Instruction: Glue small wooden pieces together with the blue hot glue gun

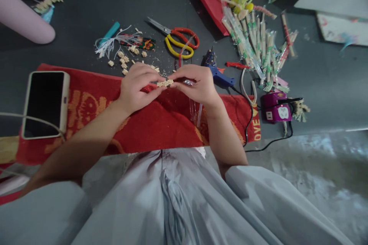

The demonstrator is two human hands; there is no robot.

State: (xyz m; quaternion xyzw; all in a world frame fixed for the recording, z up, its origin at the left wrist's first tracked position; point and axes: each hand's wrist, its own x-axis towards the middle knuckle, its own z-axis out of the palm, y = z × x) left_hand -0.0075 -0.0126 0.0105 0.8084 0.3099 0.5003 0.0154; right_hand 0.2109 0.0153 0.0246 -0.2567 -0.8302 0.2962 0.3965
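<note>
Over a red towel, my left hand and my right hand pinch the two ends of a small cluster of pale, wood-coloured pieces. Thumb and fingertips of each hand are closed on it. A clear plastic wrapper hangs under my right palm. Loose pale pieces are scattered just beyond my left hand. Behind my hands lie scissors with one red and one yellow handle. A blue glue gun rests to the right of my right hand.
A phone lies on the towel's left end, a cable across it. White strings and a teal stick are at the back. Wrapped sticks pile up at the right near a purple plug adapter. A pink cylinder juts in upper left.
</note>
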